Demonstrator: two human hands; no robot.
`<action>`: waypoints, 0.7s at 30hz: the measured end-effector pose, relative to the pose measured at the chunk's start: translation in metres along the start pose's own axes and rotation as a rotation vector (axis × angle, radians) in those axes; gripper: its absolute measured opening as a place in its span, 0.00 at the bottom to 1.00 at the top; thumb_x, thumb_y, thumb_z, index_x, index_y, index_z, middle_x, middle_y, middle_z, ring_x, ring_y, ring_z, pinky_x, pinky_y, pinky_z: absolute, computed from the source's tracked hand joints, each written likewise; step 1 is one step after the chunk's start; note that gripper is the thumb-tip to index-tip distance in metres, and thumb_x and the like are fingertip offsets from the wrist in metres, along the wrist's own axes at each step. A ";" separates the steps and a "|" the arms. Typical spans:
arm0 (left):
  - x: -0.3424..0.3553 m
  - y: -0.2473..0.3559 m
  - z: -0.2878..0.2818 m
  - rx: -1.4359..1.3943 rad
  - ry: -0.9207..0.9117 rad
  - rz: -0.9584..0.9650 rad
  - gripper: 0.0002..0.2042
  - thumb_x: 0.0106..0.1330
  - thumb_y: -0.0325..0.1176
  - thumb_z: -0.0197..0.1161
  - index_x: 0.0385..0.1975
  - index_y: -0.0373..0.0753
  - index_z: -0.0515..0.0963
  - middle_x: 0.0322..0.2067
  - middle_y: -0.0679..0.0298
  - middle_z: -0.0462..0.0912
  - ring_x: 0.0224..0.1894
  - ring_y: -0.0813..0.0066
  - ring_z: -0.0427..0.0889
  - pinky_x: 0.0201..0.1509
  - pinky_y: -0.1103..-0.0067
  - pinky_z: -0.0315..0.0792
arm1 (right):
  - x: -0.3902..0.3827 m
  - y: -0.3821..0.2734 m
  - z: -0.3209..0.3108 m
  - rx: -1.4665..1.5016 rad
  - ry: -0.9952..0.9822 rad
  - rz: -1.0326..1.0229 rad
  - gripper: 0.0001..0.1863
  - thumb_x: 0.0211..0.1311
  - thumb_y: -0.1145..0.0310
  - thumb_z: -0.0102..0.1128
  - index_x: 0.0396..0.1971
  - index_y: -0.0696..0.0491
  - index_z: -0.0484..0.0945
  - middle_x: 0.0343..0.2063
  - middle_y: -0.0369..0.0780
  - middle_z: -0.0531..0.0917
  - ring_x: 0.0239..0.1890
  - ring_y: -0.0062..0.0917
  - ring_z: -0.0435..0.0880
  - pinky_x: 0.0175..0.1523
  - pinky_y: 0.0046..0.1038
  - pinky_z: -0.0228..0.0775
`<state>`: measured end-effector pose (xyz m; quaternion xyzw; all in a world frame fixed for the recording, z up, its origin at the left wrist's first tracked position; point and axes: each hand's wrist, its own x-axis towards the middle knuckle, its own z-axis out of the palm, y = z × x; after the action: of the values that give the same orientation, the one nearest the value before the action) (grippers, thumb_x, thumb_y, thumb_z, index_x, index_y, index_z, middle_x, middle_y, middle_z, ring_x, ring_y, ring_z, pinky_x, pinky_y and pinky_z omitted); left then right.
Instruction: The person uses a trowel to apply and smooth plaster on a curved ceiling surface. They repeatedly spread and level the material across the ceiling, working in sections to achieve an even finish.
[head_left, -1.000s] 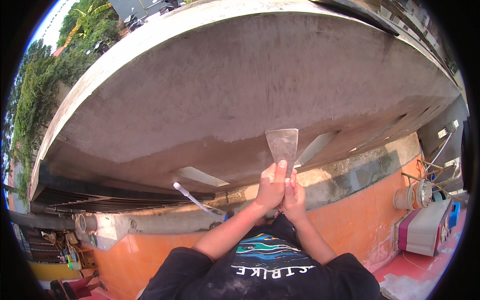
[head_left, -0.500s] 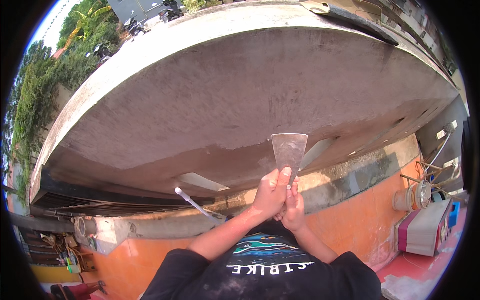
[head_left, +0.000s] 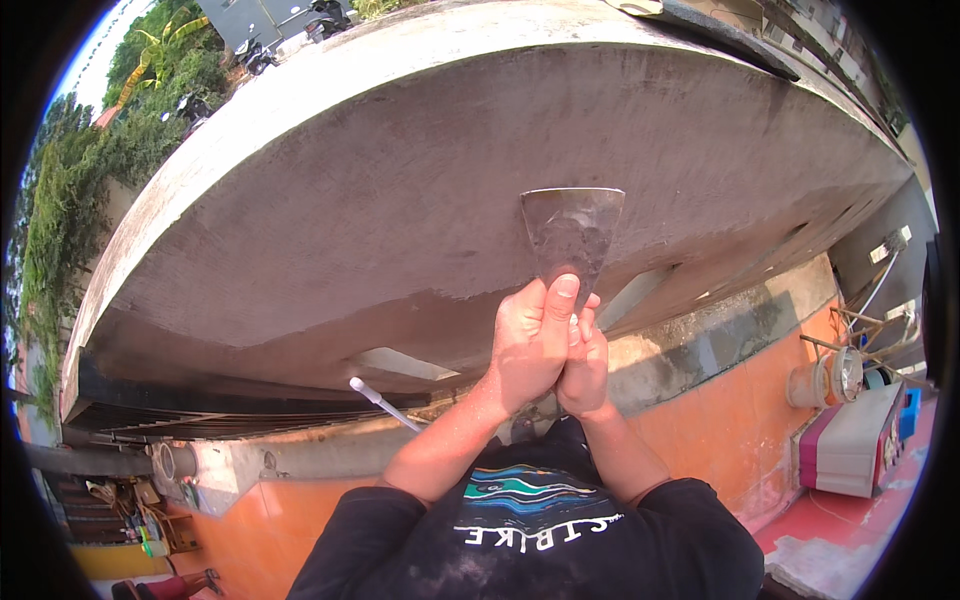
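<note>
A wide metal scraper (head_left: pixel 573 228), its blade smeared grey, points up and away from me against the grey-brown wall (head_left: pixel 360 210). Whether its edge touches the wall I cannot tell. My left hand (head_left: pixel 532 335) is closed around the handle, with the thumb laid along the base of the blade. Wrapped around the same handle from the other side is my right hand (head_left: pixel 585 365), partly behind the left. The handle itself is hidden by my fingers. An uneven edge divides the wall's greyer upper surface from a browner band below.
A white rod (head_left: pixel 382 401) with a rounded end stands left of my forearm. At the right are buckets (head_left: pixel 838 380) and a white-and-purple box (head_left: pixel 850 440) on the pink floor. An orange surface (head_left: pixel 690 440) runs below the wall. Another person's legs (head_left: pixel 170 588) show at lower left.
Both hands have raised the scraper higher up the wall, and its blade looks larger and nearer. My grip stays the same. The view has shifted slightly.
</note>
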<state>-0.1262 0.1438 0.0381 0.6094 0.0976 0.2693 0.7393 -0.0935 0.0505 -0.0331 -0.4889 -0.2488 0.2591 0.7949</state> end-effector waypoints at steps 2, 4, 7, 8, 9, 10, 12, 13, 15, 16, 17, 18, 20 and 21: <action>0.005 0.010 0.005 -0.030 -0.040 0.008 0.20 0.77 0.43 0.51 0.30 0.30 0.76 0.17 0.66 0.76 0.24 0.84 0.75 0.36 0.82 0.75 | 0.005 -0.012 0.001 0.131 -0.009 0.038 0.17 0.76 0.52 0.41 0.42 0.53 0.64 0.29 0.34 0.76 0.28 0.14 0.75 0.31 0.17 0.68; -0.002 0.008 0.009 -0.085 -0.095 -0.058 0.20 0.77 0.43 0.51 0.32 0.30 0.77 0.17 0.66 0.76 0.23 0.84 0.75 0.36 0.83 0.75 | -0.005 -0.018 -0.001 0.102 -0.083 0.040 0.17 0.77 0.52 0.39 0.46 0.53 0.62 0.27 0.36 0.75 0.22 0.16 0.74 0.25 0.18 0.67; -0.031 -0.011 0.006 0.142 -0.032 -0.397 0.20 0.77 0.44 0.50 0.35 0.31 0.78 0.19 0.67 0.78 0.24 0.85 0.75 0.33 0.83 0.74 | -0.042 -0.007 0.000 0.121 -0.027 0.155 0.22 0.77 0.50 0.36 0.57 0.52 0.58 0.23 0.38 0.74 0.12 0.19 0.68 0.15 0.21 0.58; -0.038 -0.021 0.004 0.090 -0.037 -0.339 0.20 0.77 0.45 0.49 0.35 0.31 0.78 0.20 0.67 0.78 0.24 0.85 0.75 0.32 0.83 0.74 | -0.052 0.000 -0.001 0.164 -0.010 0.223 0.23 0.77 0.50 0.36 0.59 0.52 0.58 0.22 0.38 0.74 0.12 0.18 0.68 0.15 0.21 0.58; -0.046 -0.030 0.000 0.068 -0.034 -0.355 0.20 0.77 0.45 0.49 0.35 0.32 0.78 0.21 0.67 0.79 0.24 0.85 0.75 0.31 0.83 0.73 | -0.058 0.009 -0.005 0.234 -0.046 0.245 0.23 0.77 0.50 0.37 0.58 0.52 0.58 0.22 0.38 0.73 0.12 0.18 0.68 0.15 0.21 0.58; -0.050 -0.039 -0.002 0.076 -0.025 -0.442 0.21 0.77 0.45 0.48 0.35 0.32 0.78 0.21 0.68 0.79 0.24 0.85 0.75 0.30 0.83 0.73 | -0.063 0.017 -0.009 0.204 0.010 0.305 0.23 0.77 0.49 0.37 0.58 0.52 0.59 0.21 0.38 0.73 0.12 0.19 0.68 0.15 0.21 0.58; -0.056 -0.052 -0.008 0.094 0.000 -0.457 0.21 0.77 0.46 0.48 0.35 0.33 0.78 0.22 0.68 0.79 0.24 0.85 0.75 0.29 0.83 0.72 | -0.067 0.034 -0.016 0.221 0.043 0.334 0.23 0.77 0.49 0.38 0.57 0.52 0.61 0.21 0.37 0.72 0.12 0.19 0.67 0.15 0.21 0.58; -0.056 -0.056 -0.011 0.121 0.015 -0.501 0.22 0.77 0.47 0.48 0.34 0.33 0.79 0.22 0.68 0.80 0.24 0.85 0.75 0.29 0.83 0.72 | -0.067 0.040 -0.018 0.261 0.020 0.353 0.23 0.77 0.49 0.38 0.57 0.52 0.62 0.21 0.37 0.72 0.12 0.18 0.67 0.15 0.21 0.58; -0.053 -0.060 -0.013 0.171 0.030 -0.412 0.22 0.77 0.47 0.48 0.34 0.33 0.79 0.21 0.67 0.79 0.24 0.85 0.75 0.30 0.82 0.73 | -0.064 0.048 -0.018 0.251 -0.015 0.311 0.22 0.77 0.49 0.37 0.56 0.52 0.64 0.21 0.37 0.72 0.12 0.18 0.67 0.15 0.21 0.58; -0.049 -0.059 -0.014 0.196 0.038 -0.356 0.22 0.77 0.47 0.48 0.33 0.33 0.79 0.21 0.67 0.79 0.24 0.85 0.75 0.31 0.82 0.73 | -0.062 0.049 -0.015 0.221 -0.002 0.306 0.22 0.78 0.50 0.37 0.55 0.53 0.65 0.21 0.36 0.73 0.12 0.18 0.68 0.15 0.21 0.58; -0.044 -0.055 -0.014 0.195 0.028 -0.347 0.22 0.77 0.47 0.49 0.32 0.33 0.78 0.20 0.67 0.78 0.24 0.84 0.75 0.32 0.82 0.74 | -0.056 0.047 -0.012 0.239 -0.019 0.284 0.22 0.77 0.49 0.38 0.54 0.52 0.65 0.21 0.36 0.73 0.13 0.18 0.68 0.16 0.21 0.59; -0.039 -0.050 -0.014 0.194 0.019 -0.331 0.22 0.77 0.47 0.49 0.31 0.33 0.78 0.20 0.67 0.78 0.24 0.84 0.75 0.33 0.82 0.75 | -0.054 0.043 -0.007 0.225 0.003 0.276 0.22 0.77 0.48 0.38 0.53 0.52 0.66 0.22 0.36 0.74 0.14 0.17 0.69 0.16 0.20 0.60; -0.029 -0.033 -0.012 0.167 0.015 -0.239 0.22 0.77 0.46 0.50 0.29 0.33 0.77 0.19 0.67 0.78 0.24 0.84 0.75 0.34 0.81 0.76 | -0.041 0.030 0.004 0.119 0.022 0.203 0.22 0.76 0.48 0.39 0.50 0.52 0.66 0.22 0.36 0.74 0.15 0.16 0.70 0.17 0.20 0.61; -0.021 -0.023 -0.012 0.142 0.018 -0.167 0.22 0.77 0.45 0.50 0.28 0.32 0.76 0.18 0.66 0.77 0.24 0.84 0.75 0.35 0.81 0.76 | -0.027 0.023 0.007 0.028 0.022 0.141 0.21 0.76 0.48 0.40 0.49 0.52 0.67 0.23 0.35 0.75 0.16 0.16 0.71 0.18 0.19 0.62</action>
<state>-0.1431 0.1399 0.0090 0.6474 0.1736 0.2047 0.7134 -0.1220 0.0461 -0.0551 -0.4968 -0.2011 0.3127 0.7842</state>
